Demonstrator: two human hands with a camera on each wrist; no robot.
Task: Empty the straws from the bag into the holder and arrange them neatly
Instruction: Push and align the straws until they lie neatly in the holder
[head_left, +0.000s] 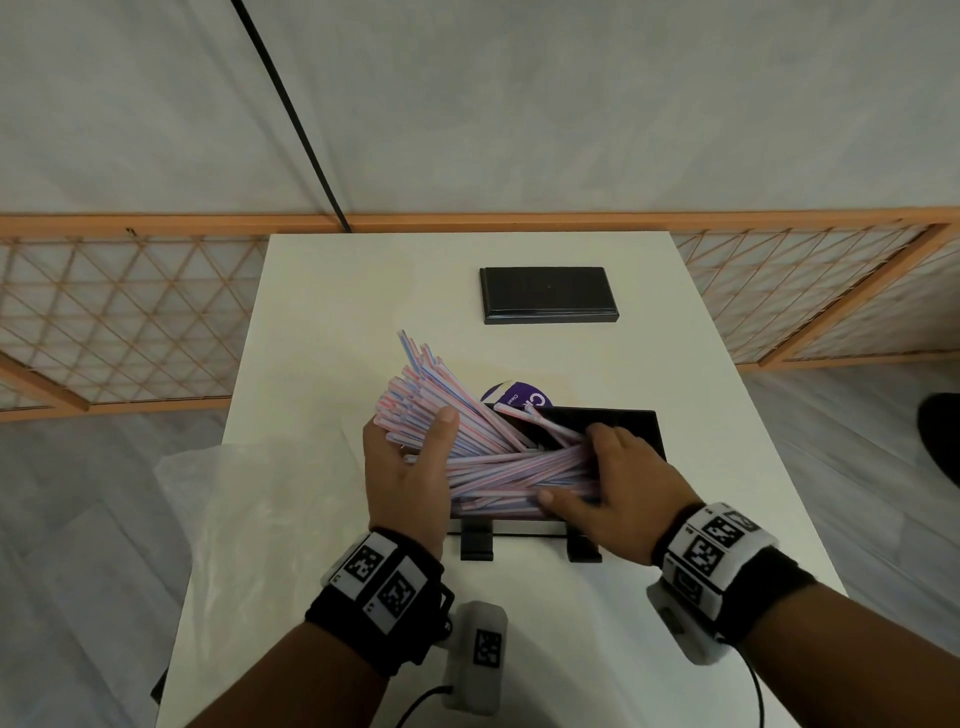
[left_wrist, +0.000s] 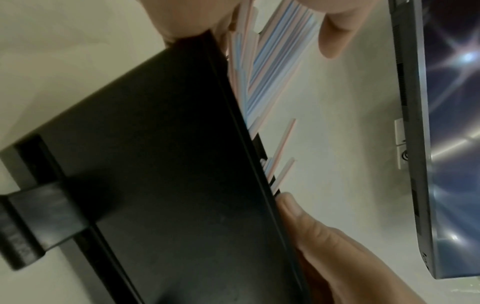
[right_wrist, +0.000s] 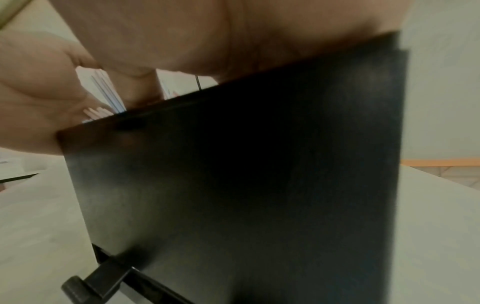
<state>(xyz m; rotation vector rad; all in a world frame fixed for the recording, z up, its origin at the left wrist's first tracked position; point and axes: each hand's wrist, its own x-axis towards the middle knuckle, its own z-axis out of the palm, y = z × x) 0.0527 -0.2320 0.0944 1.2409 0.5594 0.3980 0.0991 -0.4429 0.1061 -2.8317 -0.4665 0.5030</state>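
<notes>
A black box-shaped holder (head_left: 634, 423) stands mid-table on two feet. A thick bundle of pink-and-blue striped straws (head_left: 498, 462) lies slanted in it, its left ends fanning up and out over the holder's left side. My left hand (head_left: 415, 457) grips those raised ends, thumb on top. My right hand (head_left: 613, 467) curls over the bundle's right end inside the holder, thumb along the near side. The left wrist view shows the holder's wall (left_wrist: 155, 164) with straws (left_wrist: 270, 61) rising above its rim. In the right wrist view my palm (right_wrist: 207, 30) sits over the holder (right_wrist: 259, 185).
The clear plastic bag (head_left: 234, 493) lies crumpled at the table's left edge. A black lid (head_left: 548, 293) lies flat farther back. A purple label (head_left: 519, 397) shows just behind the holder. The white table (head_left: 727, 467) is narrow, with floor on both sides.
</notes>
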